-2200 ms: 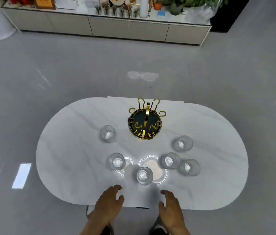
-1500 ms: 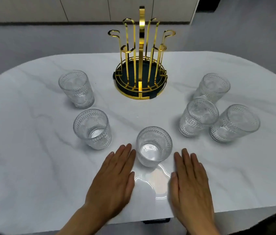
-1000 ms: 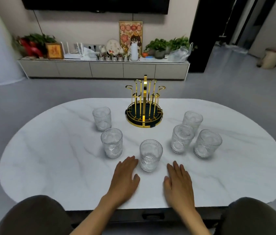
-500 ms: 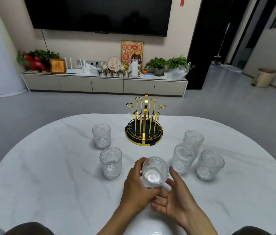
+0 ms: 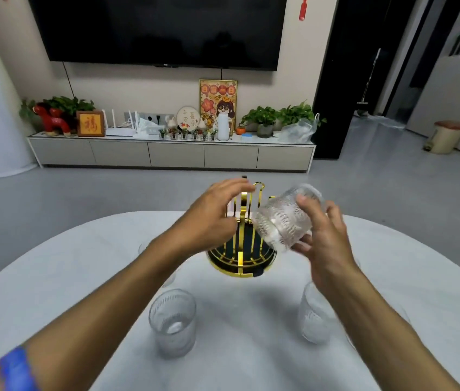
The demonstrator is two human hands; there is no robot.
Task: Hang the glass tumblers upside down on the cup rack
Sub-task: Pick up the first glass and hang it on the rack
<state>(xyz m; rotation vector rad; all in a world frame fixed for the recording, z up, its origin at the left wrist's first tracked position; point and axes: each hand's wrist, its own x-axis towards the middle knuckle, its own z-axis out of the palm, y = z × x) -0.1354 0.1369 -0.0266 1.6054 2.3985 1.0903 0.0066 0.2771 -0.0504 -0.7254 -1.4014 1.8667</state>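
A gold wire cup rack (image 5: pixel 242 255) with a dark round base stands mid-table, partly hidden behind my hands. My right hand (image 5: pixel 323 235) grips a ribbed glass tumbler (image 5: pixel 285 218), tilted on its side just right of the rack's upper prongs. My left hand (image 5: pixel 214 215) hovers at the rack's top left, fingers spread and curved, holding nothing. One upright tumbler (image 5: pixel 173 321) stands near me on the left. Another tumbler (image 5: pixel 315 314) stands on the right, partly covered by my right forearm. A further glass (image 5: pixel 142 248) peeks out behind my left forearm.
The white marble oval table (image 5: pixel 54 277) spans the lower view. Beyond it lie grey floor, a low TV cabinet (image 5: pixel 172 150) with plants and ornaments, and a wall-mounted TV (image 5: pixel 161 29). A bin (image 5: pixel 447 136) stands far right.
The tumbler has been lifted from the table's front, carried up beside the rack and tipped sideways in my right hand. My left hand let go of it and moved to the rack's top.
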